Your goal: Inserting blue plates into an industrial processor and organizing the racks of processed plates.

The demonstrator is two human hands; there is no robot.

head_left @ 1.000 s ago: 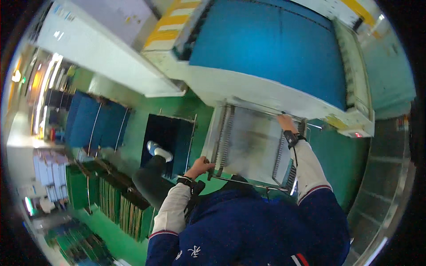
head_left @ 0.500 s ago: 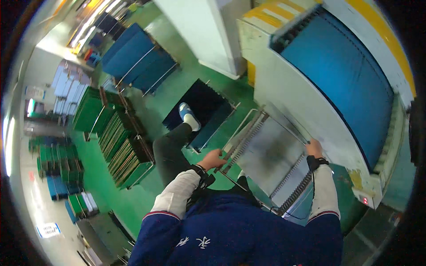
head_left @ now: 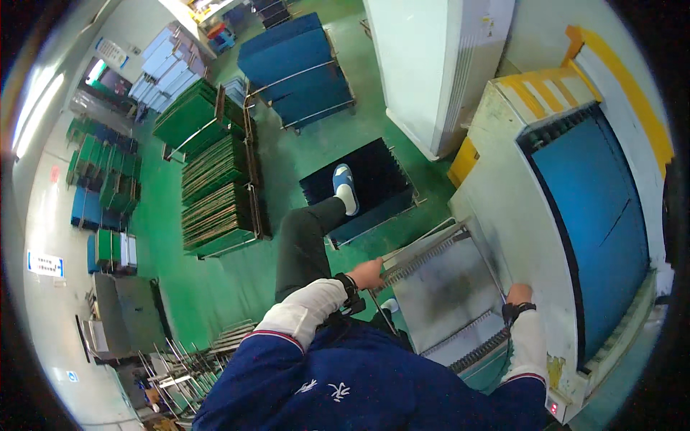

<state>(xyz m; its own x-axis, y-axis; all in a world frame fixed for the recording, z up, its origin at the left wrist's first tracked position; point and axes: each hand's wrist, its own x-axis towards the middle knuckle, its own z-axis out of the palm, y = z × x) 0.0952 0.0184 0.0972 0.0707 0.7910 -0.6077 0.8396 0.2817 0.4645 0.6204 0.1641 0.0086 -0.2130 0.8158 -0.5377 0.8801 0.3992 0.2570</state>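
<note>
A slotted metal rack (head_left: 445, 287) with comb-like toothed rails along its sides stands in front of me. My left hand (head_left: 368, 274) is closed on the near left corner of its frame. At the right side of the rack, my right hand (head_left: 519, 294) is closed round the frame, its fingertips partly hidden. Ahead, my foot in a blue and white shoe (head_left: 344, 179) rests on a low rack of upright dark blue panels (head_left: 374, 215).
A white machine (head_left: 496, 172) with a blue panel (head_left: 593, 215) stands close on the right. A white cabinet (head_left: 424, 79) is ahead. Racks of green boards (head_left: 219, 208) and a cart of blue panels (head_left: 295, 72) stand to the left and far left on the green floor.
My view has turned, so the surroundings sit farther right in the picture. Both hands keep their hold on the slotted metal rack, and my foot remains on the low panel rack.
</note>
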